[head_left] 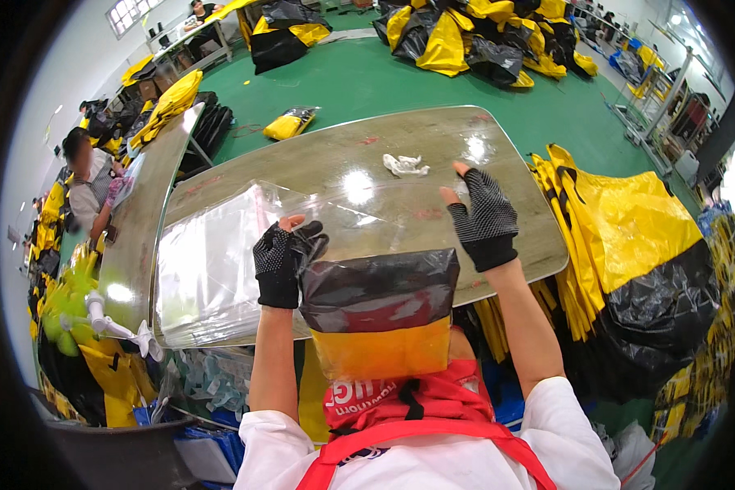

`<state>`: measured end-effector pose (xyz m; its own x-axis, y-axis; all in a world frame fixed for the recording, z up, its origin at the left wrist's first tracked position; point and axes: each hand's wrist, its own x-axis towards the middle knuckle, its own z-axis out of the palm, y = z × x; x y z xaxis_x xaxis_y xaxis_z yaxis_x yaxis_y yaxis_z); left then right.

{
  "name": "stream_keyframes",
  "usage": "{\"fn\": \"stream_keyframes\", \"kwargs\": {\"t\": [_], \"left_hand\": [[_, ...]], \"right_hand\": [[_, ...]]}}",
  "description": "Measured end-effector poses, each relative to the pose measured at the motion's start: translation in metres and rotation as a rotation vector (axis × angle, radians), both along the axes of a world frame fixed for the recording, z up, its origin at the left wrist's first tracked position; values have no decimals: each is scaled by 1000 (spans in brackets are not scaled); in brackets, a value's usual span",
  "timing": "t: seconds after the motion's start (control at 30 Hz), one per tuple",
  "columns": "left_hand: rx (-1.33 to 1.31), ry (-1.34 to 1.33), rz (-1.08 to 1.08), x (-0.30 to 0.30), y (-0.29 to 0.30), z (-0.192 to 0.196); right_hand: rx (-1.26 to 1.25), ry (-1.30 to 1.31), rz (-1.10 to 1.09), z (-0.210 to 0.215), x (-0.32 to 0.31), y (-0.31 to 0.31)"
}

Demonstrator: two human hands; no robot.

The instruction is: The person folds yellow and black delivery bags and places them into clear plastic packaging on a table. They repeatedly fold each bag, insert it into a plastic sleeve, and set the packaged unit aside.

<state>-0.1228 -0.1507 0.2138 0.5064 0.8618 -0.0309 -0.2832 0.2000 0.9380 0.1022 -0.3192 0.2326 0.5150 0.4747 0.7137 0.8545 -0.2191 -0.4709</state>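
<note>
A folded black-and-yellow bag (382, 304) in a clear plastic wrapper rests upright between my body and the near table edge. My left hand (279, 255), in a black dotted glove with bare fingertips, is at the wrapper's upper left corner. Its fingers are curled, with clear film at them. My right hand (483, 219), gloved alike, hovers above the table right of the packet. Its thumb and forefinger are apart, and I see nothing held. Flat clear plastic bags (212, 265) lie on the table beside my left hand.
Crumpled white plastic (405, 166) lies on the wood-patterned table (302, 163). Yellow-and-black bags (629, 237) hang in a stack at its right edge. A wrapped packet (290, 123) lies on the green floor beyond. At the left, a person (90, 184) sits by another table.
</note>
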Motion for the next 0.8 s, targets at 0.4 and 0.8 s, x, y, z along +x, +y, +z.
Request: {"fn": "stream_keyframes", "kwargs": {"t": [0.4,0.8], "left_hand": [[536,258,-14,-16,-19,58],[285,84,7,-21,-53,68]], "right_hand": [[-181,-503,647,72,-79,104],[17,189,795,89,-21,22]]}}
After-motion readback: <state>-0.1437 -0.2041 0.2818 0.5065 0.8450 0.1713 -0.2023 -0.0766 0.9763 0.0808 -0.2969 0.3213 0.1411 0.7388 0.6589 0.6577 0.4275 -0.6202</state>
